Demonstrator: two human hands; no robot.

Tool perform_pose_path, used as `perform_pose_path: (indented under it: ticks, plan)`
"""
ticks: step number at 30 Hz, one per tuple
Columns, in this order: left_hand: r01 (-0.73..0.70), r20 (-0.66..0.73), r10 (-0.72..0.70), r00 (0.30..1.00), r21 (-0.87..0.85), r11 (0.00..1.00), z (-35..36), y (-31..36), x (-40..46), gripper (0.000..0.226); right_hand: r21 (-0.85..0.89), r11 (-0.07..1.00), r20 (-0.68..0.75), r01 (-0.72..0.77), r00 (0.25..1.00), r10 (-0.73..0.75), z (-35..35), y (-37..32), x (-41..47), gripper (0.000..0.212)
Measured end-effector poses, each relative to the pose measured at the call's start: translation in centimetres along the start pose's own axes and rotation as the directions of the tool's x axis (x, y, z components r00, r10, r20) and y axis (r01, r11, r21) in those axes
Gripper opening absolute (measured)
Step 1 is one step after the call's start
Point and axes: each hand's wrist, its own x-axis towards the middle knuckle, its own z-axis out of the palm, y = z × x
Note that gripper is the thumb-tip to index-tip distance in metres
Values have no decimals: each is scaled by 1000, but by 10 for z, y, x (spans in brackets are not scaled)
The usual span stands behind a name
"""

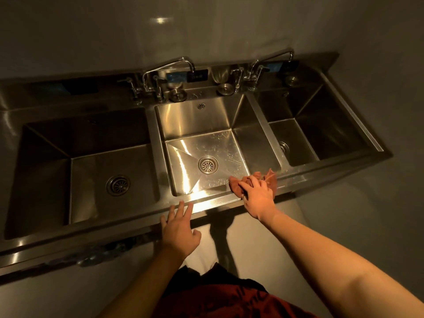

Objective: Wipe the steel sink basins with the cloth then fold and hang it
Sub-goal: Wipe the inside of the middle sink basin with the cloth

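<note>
Right hand (258,195) presses cloth (267,180) on sink rim (218,199).

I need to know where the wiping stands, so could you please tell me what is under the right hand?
The orange cloth lies bunched under the right hand, on the sink's front rim. The rim beneath them is covered.

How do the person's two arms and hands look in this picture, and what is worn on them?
Both forearms are bare, with no sleeves in view. The left hand and right hand wear no gloves; no watch or bracelet shows. Near the bottom edge, dark red clothing with faint dark markings appears.
</note>
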Motion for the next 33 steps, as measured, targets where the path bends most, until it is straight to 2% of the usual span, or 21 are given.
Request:
perform_pose_path:
  ticks: [5,9,15,21,24,28,33]
  plan:
    - [-112,-11,112,994,-10,994,-9,-20,-1,88,-77,991,8,112,994,-112,23,-78,-8,52]
    - [-154,-62,150,987,-76,985,-17,-42,-5,84,-122,969,23,217,976,-215,37,-127,-9,53]
    - [0,-147,-18,989,-117,993,-22,-75,-31,77,-152,902,39,404,914,-403,53,-175,-3,50]
    - [155,-142,-178,974,-159,975,-21,-91,-44,78,-109,845,26,523,852,-523,63,-206,2,44]
    - [154,-217,-206,954,-233,960,-14,-77,-44,74,-129,810,42,572,819,-572,60,-202,8,47]
    - [232,-210,-274,938,-207,951,-9,-40,-29,74,-129,731,85,670,742,-665,45,-162,20,53]
    - [124,-228,-180,957,-241,963,13,44,-12,68,-124,735,66,666,745,-664,18,-60,37,51]
